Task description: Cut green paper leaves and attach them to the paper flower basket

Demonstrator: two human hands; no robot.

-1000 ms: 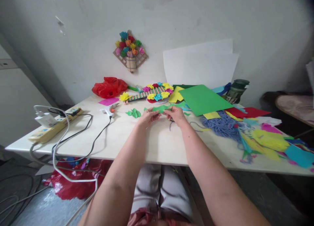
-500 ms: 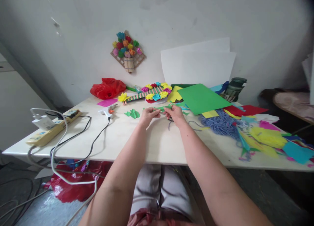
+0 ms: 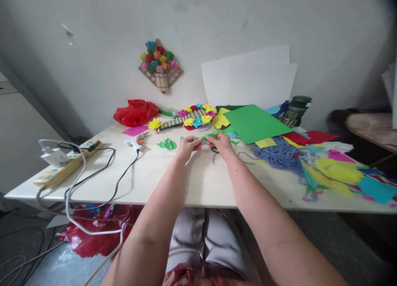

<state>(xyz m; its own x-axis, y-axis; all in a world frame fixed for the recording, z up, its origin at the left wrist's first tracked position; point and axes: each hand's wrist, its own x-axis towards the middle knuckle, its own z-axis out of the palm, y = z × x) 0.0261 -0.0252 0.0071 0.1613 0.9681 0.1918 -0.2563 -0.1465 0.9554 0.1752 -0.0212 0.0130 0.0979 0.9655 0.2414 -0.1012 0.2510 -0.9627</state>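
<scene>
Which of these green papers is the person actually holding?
The small green piece between the left hand and right hand; the leaf-shaped pieces lie on the table to their left, the large sheet to their right.

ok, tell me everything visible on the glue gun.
The glue gun has a white, plastic-looking body, an orange part near the front and a greyish nozzle pointing away and right. It lies on the tabletop, nearer than the pink sheet and left of the green paper cutouts. A black cord runs from it toward the near edge. Neither of the hands touches it. Whether it's on isn't visible.
</scene>
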